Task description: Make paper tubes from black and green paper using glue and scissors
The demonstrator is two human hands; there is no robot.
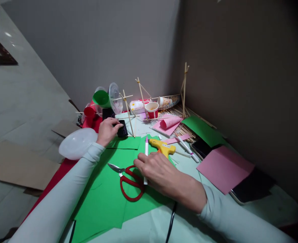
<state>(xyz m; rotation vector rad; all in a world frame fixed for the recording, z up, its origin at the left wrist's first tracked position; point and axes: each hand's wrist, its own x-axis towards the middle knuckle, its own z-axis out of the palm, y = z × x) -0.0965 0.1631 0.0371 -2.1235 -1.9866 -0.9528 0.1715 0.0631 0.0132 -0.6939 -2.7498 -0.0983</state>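
Note:
My left hand (108,131) reaches to the far left of the table, its fingers closed on the edge of a small black piece (123,129) with faint light marks. In my right hand (161,170) is a slim white marker (146,148), its pink tip pointing away from me. Beneath that hand lie red-handled scissors (131,186), blades slightly apart and pointing left, resting on green paper sheets (98,192). Just beyond my right hand is a yellow glue gun (165,147), partly covered by the hand.
Stick frames (128,114) stand at the back, near a red-and-white paper cup (152,110). A translucent lid (76,143) overhangs the left edge. Pink paper (224,168) partly covers a phone (250,189) on the right. A black cable (172,219) runs toward the front.

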